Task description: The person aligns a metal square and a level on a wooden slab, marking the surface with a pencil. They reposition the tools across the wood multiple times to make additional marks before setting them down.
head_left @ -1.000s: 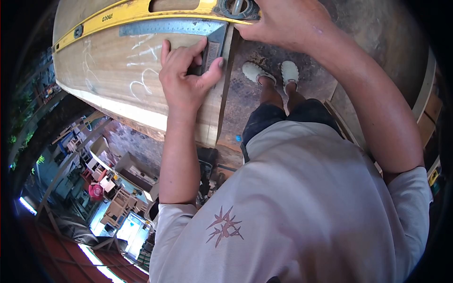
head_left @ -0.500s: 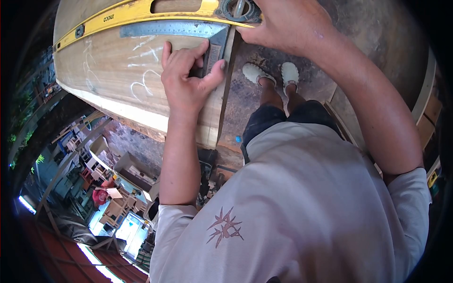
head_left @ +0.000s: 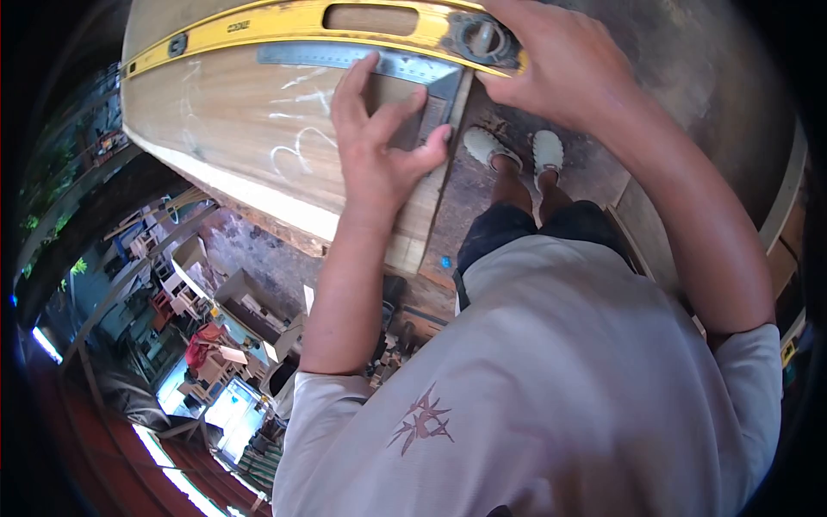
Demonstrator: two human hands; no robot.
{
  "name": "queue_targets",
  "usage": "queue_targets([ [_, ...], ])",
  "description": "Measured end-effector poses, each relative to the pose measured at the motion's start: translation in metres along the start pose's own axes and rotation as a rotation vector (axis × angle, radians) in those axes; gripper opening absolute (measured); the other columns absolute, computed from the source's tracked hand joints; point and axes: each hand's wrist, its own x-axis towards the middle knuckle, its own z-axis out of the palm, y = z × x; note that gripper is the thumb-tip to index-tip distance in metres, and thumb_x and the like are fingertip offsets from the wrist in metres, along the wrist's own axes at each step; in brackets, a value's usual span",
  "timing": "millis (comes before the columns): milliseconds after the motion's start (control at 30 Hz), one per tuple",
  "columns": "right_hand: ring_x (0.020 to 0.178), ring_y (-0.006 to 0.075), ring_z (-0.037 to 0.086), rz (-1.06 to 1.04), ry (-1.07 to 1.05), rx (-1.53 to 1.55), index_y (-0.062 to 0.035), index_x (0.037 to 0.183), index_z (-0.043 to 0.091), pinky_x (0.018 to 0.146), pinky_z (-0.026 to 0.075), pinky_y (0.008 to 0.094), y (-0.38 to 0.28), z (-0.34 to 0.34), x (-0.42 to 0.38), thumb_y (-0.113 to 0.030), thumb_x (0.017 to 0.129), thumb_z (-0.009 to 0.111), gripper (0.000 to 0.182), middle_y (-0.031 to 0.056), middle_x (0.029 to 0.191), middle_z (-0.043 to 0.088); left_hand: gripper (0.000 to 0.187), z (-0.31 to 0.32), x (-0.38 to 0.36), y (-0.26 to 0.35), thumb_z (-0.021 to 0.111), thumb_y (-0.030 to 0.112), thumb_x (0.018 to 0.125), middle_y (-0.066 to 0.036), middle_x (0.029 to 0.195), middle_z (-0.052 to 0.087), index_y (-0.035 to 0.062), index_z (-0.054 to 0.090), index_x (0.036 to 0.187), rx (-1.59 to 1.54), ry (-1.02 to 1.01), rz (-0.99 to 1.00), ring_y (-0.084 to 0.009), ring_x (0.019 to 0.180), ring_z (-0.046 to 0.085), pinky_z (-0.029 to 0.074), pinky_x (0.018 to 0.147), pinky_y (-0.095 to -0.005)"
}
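Note:
A long yellow spirit level [head_left: 284,19] lies across a wooden board [head_left: 233,95] with white chalk marks. My right hand [head_left: 568,69] grips its right end beside the round vial. Below the level, a metal try square [head_left: 388,62] rests with its blade along the level's lower edge. My left hand [head_left: 375,146] is spread over the board and square: one fingertip touches the blade, another is near the inner corner, and the thumb is at the stock.
Two feet in light clogs [head_left: 547,151] stand on the stained floor beside the board's end. Lower left, a person in red [head_left: 200,345] is among wooden pieces, near an open box [head_left: 250,302]. Wooden panels stand at the right.
The board, level, square and both hands have shifted right in view. A finger of my left hand has moved from the board onto the square's blade.

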Motion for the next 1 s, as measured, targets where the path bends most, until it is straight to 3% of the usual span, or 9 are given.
queue_targets([
  [33, 0.097, 0.0409, 0.068, 0.001, 0.004, -0.012, -0.003, 0.109, 0.063, 0.084, 0.054, 0.0506, 0.001, 0.001, 0.0, -0.037, 0.074, 0.074, 0.05, 0.0222, 0.1, 0.07, 0.044, -0.002, 0.002, 0.001, 0.089, 0.021, 0.058, -0.024, 0.15, 0.047, 0.01, 0.077, 0.099, 0.04, -0.015, 0.01, -0.0458, 0.139, 0.043, 0.036, 0.115, -0.0513],
  [133, 0.097, 0.0409, 0.068, 0.004, 0.0, -0.018, -0.004, 0.11, 0.063, 0.084, 0.054, 0.0509, 0.0, 0.001, 0.001, -0.038, 0.073, 0.074, 0.051, 0.0217, 0.101, 0.07, 0.044, -0.002, 0.002, 0.0, 0.089, 0.022, 0.058, -0.026, 0.15, 0.049, 0.0106, 0.077, 0.099, 0.031, -0.054, -0.005, -0.0455, 0.14, 0.043, 0.034, 0.115, -0.052],
  [200, 0.098, 0.0406, 0.068, 0.024, -0.033, -0.019, -0.004, 0.112, 0.063, 0.085, 0.054, 0.0507, -0.004, -0.004, 0.001, -0.037, 0.073, 0.074, 0.053, 0.0217, 0.102, 0.07, 0.041, -0.005, 0.004, 0.007, 0.087, 0.013, 0.062, -0.024, 0.147, 0.053, 0.006, 0.075, 0.101, 0.091, -0.078, -0.007, -0.0431, 0.143, 0.044, 0.038, 0.115, -0.0472],
  [433, 0.102, 0.0397, 0.067, 0.036, -0.056, -0.006, -0.0033, 0.123, 0.06, 0.089, 0.054, 0.0494, -0.005, -0.008, -0.001, -0.036, 0.075, 0.074, 0.059, 0.0216, 0.106, 0.069, 0.042, -0.005, 0.004, 0.007, 0.088, 0.013, 0.063, -0.025, 0.147, 0.053, 0.0055, 0.075, 0.102, 0.066, -0.085, -0.021, -0.0424, 0.143, 0.044, 0.036, 0.116, -0.0471],
  [633, 0.101, 0.0381, 0.068, 0.015, -0.075, -0.021, -0.0022, 0.121, 0.06, 0.088, 0.055, 0.049, -0.005, -0.011, 0.0, -0.034, 0.077, 0.073, 0.056, 0.0209, 0.103, 0.069, 0.042, -0.005, 0.004, 0.005, 0.088, 0.014, 0.063, -0.025, 0.147, 0.053, 0.0044, 0.075, 0.101, 0.077, -0.091, -0.007, -0.0434, 0.143, 0.043, 0.034, 0.117, -0.0474],
  [700, 0.101, 0.0379, 0.068, 0.009, -0.07, -0.034, -0.0024, 0.12, 0.06, 0.087, 0.055, 0.049, -0.002, -0.006, 0.0, -0.034, 0.077, 0.073, 0.054, 0.0204, 0.102, 0.069, 0.047, -0.002, 0.001, -0.002, 0.088, 0.026, 0.061, -0.027, 0.147, 0.052, 0.0109, 0.077, 0.104, 0.07, -0.069, 0.004, -0.0438, 0.14, 0.046, 0.032, 0.116, -0.0531],
  [1000, 0.104, 0.0368, 0.067, -0.007, -0.062, -0.019, -0.0037, 0.12, 0.057, 0.088, 0.054, 0.0488, -0.005, -0.012, -0.002, -0.036, 0.078, 0.074, 0.055, 0.0186, 0.105, 0.069, 0.047, -0.002, 0.001, -0.001, 0.088, 0.029, 0.062, -0.027, 0.148, 0.05, 0.0116, 0.076, 0.105, 0.082, -0.088, -0.01, -0.044, 0.141, 0.045, 0.03, 0.117, -0.0537],
])
